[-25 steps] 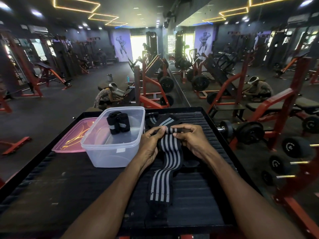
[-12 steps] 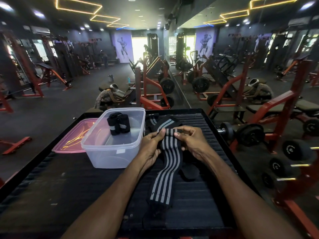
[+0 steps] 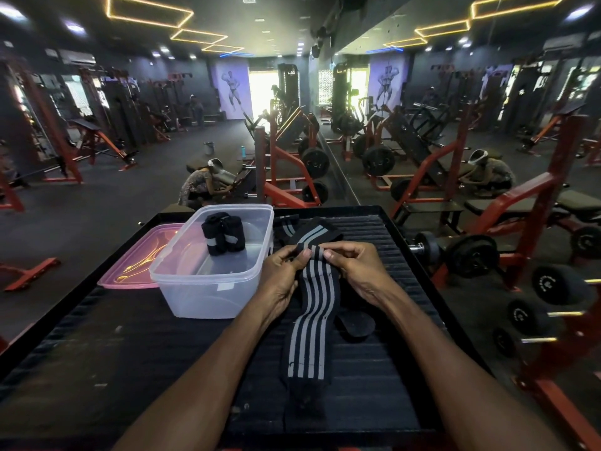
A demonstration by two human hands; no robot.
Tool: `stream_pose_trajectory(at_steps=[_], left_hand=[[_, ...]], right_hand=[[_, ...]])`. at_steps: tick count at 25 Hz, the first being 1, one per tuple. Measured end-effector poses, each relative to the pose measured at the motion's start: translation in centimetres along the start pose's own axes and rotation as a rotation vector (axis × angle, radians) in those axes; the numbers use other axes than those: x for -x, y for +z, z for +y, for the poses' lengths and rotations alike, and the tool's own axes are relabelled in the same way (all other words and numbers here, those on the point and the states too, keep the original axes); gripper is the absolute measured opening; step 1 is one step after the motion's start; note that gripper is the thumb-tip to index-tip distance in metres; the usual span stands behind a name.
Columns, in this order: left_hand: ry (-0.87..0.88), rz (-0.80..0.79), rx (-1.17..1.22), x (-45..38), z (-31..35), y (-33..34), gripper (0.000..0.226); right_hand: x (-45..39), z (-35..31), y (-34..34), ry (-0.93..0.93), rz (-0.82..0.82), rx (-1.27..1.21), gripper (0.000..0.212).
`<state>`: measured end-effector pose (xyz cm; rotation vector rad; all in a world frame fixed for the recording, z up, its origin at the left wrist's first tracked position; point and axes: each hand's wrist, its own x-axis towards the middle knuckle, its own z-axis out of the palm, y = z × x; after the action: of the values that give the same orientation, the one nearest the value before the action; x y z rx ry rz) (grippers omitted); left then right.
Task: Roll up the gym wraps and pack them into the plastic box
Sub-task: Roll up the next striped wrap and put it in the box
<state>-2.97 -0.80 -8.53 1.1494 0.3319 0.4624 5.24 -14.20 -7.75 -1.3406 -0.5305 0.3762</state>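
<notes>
Resting on black ribbed table (image 3: 374, 379): clear plastic box (image 3: 211, 275) with two rolled wraps (image 3: 222, 232) inside, pink lid (image 3: 130, 265) just beside. Striped wrap (image 3: 312, 304) flat on table, far end pinched by left hand (image 3: 283, 271) and right hand (image 3: 354, 268), thumbs on top.

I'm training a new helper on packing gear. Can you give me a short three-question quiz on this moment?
1. True or false: the plastic box already holds rolled wraps.
2. Which hands grip the striped wrap? A) left only B) right only C) both
3. Fill in: the pink lid lies on the box's ____ side.

Key:
1. True; the dark rolls stand inside.
2. C; the left hand and right hand pinch its far end, while its near end trails toward the camera on the black ribbed table.
3. Left.
</notes>
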Motion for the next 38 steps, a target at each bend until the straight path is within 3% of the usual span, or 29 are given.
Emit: stream_pose_trajectory(at_steps=[5, 11, 13, 19, 22, 24, 27, 33, 38], left_hand=[[-0.133, 0.014, -0.137, -0.04, -0.12, -0.14, 0.051], [0.009, 0.057, -0.228, 0.05, 0.03, -0.42, 0.021], [0.051, 0.043, -0.263, -0.08, 0.01, -0.45, 0.014], [-0.08, 0.041, -0.063, 0.04, -0.05, -0.12, 0.032], [-0.049, 0.05, -0.053, 0.07, -0.06, -0.22, 0.019], [-0.007, 0.045, -0.044, 0.07, -0.04, -0.29, 0.013], [0.036, 0.036, -0.082, 0.08, -0.15, -0.23, 0.016], [-0.053, 0.017, -0.061, -0.08, -0.4, -0.2, 0.034], [0.007, 0.06, -0.084, -0.27, -0.08, -0.38, 0.019]], right_hand=[[0.22, 0.02, -0.15, -0.032, -0.003, 0.035, 0.029], [0.59, -0.68, 0.04, 0.214, -0.051, 0.052, 0.015], [0.67, -0.6, 0.13, 0.221, -0.056, 0.063, 0.017], [0.08, 0.11, 0.02, -0.013, 0.049, 0.049, 0.03], [-0.05, -0.08, 0.07, 0.036, 0.042, 0.024, 0.036], [0.0, -0.53, 0.18, 0.094, 0.017, -0.052, 0.029], [0.13, -0.43, 0.23, 0.189, -0.005, -0.067, 0.018], [0.21, 0.0, 0.08, 0.016, 0.064, 0.108, 0.019], [0.52, -0.28, 0.52, 0.161, 0.038, 0.006, 0.02]])
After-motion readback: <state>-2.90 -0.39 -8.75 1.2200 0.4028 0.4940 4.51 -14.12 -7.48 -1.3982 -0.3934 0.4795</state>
